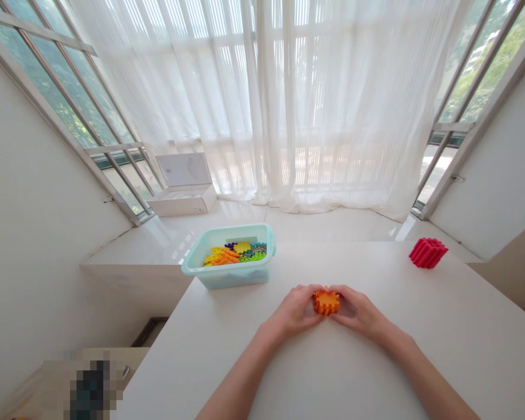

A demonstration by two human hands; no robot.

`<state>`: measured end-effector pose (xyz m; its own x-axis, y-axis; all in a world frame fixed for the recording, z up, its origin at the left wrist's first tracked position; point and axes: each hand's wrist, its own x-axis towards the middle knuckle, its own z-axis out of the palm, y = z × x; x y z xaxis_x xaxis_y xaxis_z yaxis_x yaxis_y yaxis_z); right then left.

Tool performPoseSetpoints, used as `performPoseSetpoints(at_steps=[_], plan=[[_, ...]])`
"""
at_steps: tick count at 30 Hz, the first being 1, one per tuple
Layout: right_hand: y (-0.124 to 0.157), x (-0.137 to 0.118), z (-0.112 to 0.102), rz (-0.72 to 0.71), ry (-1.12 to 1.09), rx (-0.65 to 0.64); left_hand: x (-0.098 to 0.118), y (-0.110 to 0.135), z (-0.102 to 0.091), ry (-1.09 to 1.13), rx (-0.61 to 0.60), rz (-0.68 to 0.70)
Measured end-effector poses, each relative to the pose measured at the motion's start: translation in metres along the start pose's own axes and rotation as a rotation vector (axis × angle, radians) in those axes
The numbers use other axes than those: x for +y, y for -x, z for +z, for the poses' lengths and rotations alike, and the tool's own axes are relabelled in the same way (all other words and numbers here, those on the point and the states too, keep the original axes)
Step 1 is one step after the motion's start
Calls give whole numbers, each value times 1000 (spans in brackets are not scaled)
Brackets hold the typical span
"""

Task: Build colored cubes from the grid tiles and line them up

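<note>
L hand and R hand are closing in from both sides on an orange interlocking plastic assembly, holding it between them on the white tabletop, about mid-width, well back from the far edge. L-hand fingers are lying pressed together, curving over the assembly's left side; R-hand fingers are doing the same on its right. Neither hand is spreading wide or making a clear pinch. Even pressure from both sides looks best here, w/ fingertips staying on the toothed edges so that the pieces are not twisting out of line.

A translucent pale-teal plastic tub is sitting near the far-left tabletop corner, holding mixed yellow, orange, green and purple pieces. A red ribbed block is resting near the far-right edge.

Hidden: fingertips and the assembly's underside are largely behind the hands, so exact contact points and how the pieces are joined are unclear. Tub's lower contents are out of sight. Object at bottom-left is pixelated, can't identify.
</note>
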<state>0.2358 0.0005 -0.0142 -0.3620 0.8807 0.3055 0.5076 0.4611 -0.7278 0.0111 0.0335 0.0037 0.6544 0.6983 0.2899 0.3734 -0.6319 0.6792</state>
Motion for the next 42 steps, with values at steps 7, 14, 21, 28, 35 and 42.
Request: performPoseSetpoints(at_steps=[7,14,21,28,35,42], plan=[[0,2,2,-6,-4,18,4,-1,1,-5,20,-61],[0,-2,-1,-12,24,24,6,-1,5,34,0,-124],[0,-3,-1,-15,29,20,5,0,5,83,3,-129],[0,-5,-2,-12,34,24,4,-1,3,119,-17,-99],[0,-10,-5,3,46,19,4,-1,0,81,-20,-35],[1,-8,-5,4,47,8,4,-1,1,53,-15,-2]])
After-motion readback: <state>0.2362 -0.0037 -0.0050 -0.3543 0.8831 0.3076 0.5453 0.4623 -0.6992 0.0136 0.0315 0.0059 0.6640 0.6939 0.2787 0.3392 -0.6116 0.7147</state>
